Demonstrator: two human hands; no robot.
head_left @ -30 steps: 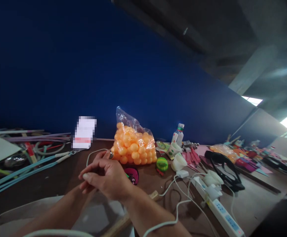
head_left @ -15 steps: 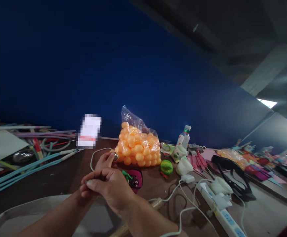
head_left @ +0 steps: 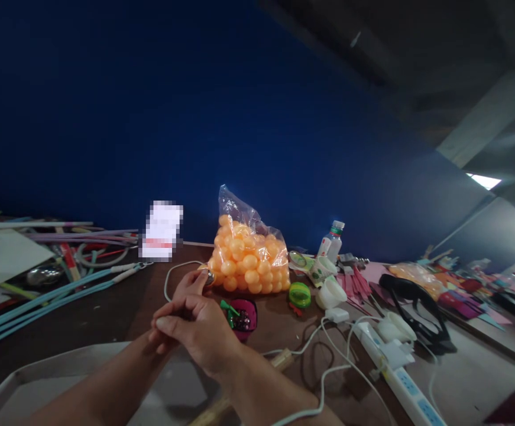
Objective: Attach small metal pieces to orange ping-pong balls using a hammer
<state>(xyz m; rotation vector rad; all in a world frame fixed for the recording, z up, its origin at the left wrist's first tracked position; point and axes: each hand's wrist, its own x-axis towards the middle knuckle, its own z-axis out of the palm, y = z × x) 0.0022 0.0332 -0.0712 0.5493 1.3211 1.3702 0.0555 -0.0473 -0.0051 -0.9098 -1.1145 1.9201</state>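
Observation:
My left hand (head_left: 190, 286) reaches forward with its fingertips closed on a small round metallic object (head_left: 210, 277), beside the clear bag of orange balls (head_left: 250, 260). My right hand (head_left: 201, 331) lies across the left hand near the wrist. Its thumb and fingers are drawn together, and anything between them is too small or hidden to tell. Just right of my hands sits a magenta dish (head_left: 250, 316) with small dark shiny pieces and a green item (head_left: 228, 307) in it. A green striped round container (head_left: 300, 294) stands further right.
Below my arms are a pale tray (head_left: 22, 378) and a wooden stick (head_left: 284, 359). White cables run to a power strip (head_left: 410, 387) at the right. Tape rolls (head_left: 332, 293), a bottle (head_left: 332, 239) and black straps lie beyond. Blue rods (head_left: 62, 294) and a blurred screen (head_left: 162, 231) are left.
The view has shifted slightly, so the tabletop items sit a little higher in the picture. Both hands keep nearly the same pose, with the right still across the left.

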